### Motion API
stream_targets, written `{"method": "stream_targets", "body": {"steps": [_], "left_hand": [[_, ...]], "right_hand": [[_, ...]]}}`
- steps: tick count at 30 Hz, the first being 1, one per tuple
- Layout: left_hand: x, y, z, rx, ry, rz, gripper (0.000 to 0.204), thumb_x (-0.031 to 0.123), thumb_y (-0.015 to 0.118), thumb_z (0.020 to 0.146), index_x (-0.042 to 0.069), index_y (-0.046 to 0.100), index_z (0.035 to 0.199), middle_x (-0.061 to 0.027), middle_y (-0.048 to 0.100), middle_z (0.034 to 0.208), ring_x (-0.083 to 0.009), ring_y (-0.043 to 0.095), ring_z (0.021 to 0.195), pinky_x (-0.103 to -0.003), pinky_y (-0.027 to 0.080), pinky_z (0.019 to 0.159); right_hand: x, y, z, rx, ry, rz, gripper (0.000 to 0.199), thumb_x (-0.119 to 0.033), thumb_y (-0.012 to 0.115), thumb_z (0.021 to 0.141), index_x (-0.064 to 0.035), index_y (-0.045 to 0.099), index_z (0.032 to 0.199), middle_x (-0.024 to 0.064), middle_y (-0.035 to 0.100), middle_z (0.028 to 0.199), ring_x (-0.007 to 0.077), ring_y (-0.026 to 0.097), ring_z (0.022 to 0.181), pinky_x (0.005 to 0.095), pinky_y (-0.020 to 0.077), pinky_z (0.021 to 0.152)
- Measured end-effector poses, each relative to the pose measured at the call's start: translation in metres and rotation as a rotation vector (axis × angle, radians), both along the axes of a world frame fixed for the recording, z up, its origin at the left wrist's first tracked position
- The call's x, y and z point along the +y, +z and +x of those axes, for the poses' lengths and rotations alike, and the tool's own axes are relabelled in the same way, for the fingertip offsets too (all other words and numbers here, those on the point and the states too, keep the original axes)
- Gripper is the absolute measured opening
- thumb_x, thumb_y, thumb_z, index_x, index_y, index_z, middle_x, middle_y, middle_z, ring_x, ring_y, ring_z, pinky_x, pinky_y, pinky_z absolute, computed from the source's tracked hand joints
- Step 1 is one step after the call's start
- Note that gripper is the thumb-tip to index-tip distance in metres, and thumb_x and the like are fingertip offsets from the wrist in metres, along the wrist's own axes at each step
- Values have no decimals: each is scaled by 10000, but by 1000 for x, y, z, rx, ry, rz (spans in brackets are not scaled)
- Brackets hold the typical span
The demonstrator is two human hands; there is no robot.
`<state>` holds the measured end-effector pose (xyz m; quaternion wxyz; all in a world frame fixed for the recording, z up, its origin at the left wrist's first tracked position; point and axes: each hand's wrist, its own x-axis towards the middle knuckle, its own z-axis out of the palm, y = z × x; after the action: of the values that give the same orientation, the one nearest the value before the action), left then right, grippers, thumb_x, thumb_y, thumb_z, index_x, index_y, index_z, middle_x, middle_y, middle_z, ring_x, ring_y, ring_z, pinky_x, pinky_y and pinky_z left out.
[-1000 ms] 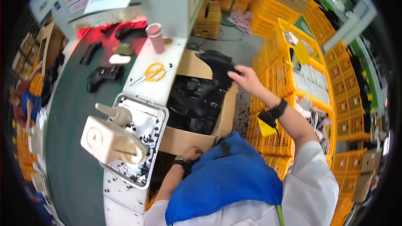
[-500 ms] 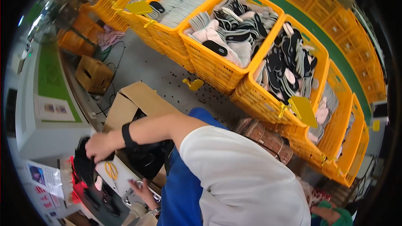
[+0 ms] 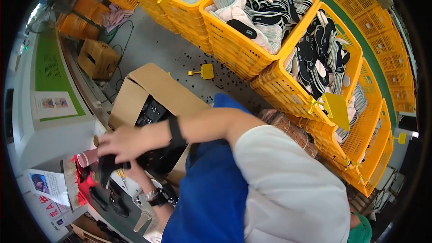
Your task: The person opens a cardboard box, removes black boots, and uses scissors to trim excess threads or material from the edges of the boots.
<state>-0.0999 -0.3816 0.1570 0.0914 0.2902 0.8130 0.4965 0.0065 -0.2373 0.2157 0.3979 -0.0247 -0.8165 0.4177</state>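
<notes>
My right hand (image 3: 123, 144), with a black band at its wrist, reaches left over the bench and is closed on a dark piece that looks like a black shoe (image 3: 107, 167); motion blurs it. My left hand (image 3: 135, 174), wearing a silver bracelet and black band, is just below, close against the same shoe. Its fingers are mostly hidden. Under the hands, yellow-handled scissors (image 3: 121, 174) show in part. More black shoes (image 3: 118, 203) lie on the bench. A pinkish cup-like container (image 3: 88, 157) stands beside the held shoe.
An open cardboard box (image 3: 164, 87) with black items sits beside the bench. Yellow crates (image 3: 245, 58) of insoles (image 3: 265, 15) stand in a row across the floor, with yellow tags (image 3: 335, 112). A white machine (image 3: 155, 193) is by my left forearm. A smaller carton (image 3: 99, 58) stands farther off.
My left hand has risen from beside the machine to the shoe. My right hand has shifted slightly right and down with the black shoe. The whole view has tilted a little.
</notes>
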Motion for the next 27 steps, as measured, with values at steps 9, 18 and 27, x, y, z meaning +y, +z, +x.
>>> {"method": "stream_targets", "body": {"steps": [9,18,27], "left_hand": [[122,-64,-34,-65,-224,-266,319,130,674,740,-50,577,986,-149,638,916,-202,601,840,-303,440,790],[251,-231,-177,34,-10,-461,339,116,691,699,-66,559,952,-146,591,981,-259,562,902,-338,428,806],[51,-297,-205,-240,263,-877,279,184,430,895,-12,600,996,-86,639,924,-140,604,739,-320,498,632]], "right_hand": [[191,-267,147,-1087,-474,-432,189,-219,507,750,-91,634,807,136,625,791,322,592,744,414,474,648],[284,-528,106,-1685,-272,-520,283,-155,487,758,-64,631,983,183,614,956,330,578,906,389,457,798],[334,-758,22,-1588,-236,-682,437,-120,446,766,-109,507,1199,183,539,1138,307,510,1067,370,398,908]]}}
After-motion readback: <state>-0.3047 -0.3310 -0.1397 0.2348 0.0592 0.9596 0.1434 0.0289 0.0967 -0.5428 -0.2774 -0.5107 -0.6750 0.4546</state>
